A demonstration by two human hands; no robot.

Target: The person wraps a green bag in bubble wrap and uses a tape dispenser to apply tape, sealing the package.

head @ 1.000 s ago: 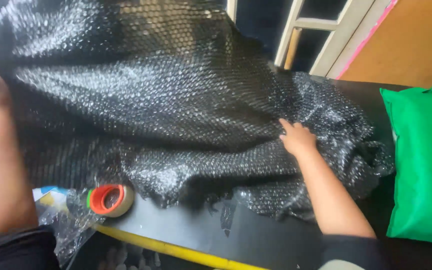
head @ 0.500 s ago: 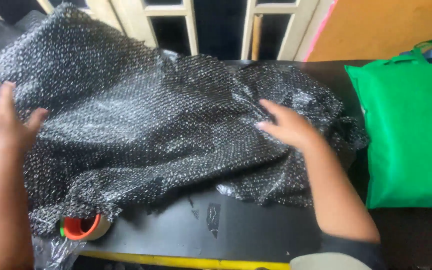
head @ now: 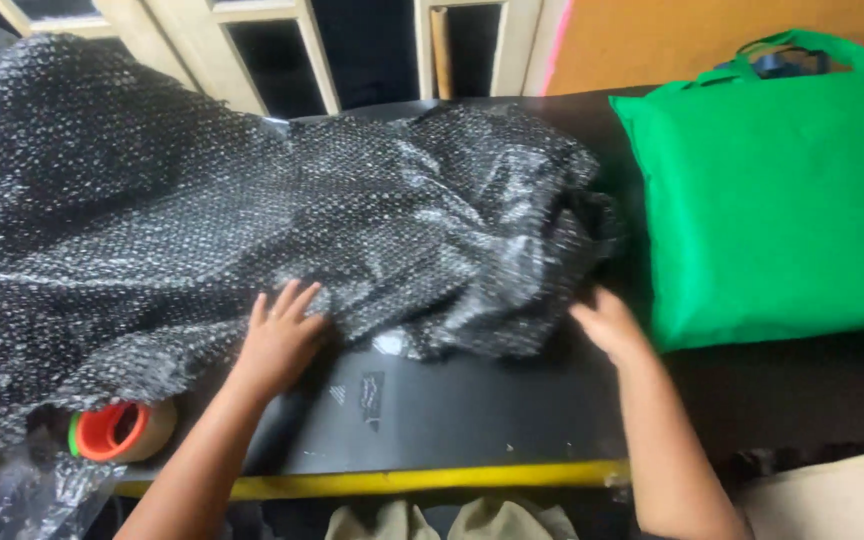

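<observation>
A large crumpled sheet of bubble wrap (head: 202, 210) covers most of the black table (head: 452, 420) and looks dark over it. My left hand (head: 280, 340) lies flat on the sheet's near edge with fingers spread. My right hand (head: 612, 325) rests palm down at the sheet's right end, fingers toward the wrap, next to the green bag. Neither hand has closed around anything.
A green fabric bag (head: 772, 200) with handles lies at the right of the table. A tape roll with an orange core (head: 120, 432) sits near the front left, partly under the wrap. A yellow strip (head: 402, 480) runs along the table's front edge. Window frames (head: 252, 50) stand behind.
My left hand has come from the far left to the sheet's near edge in the middle. My right hand slid off the wrap to its right end. The view shifted right.
</observation>
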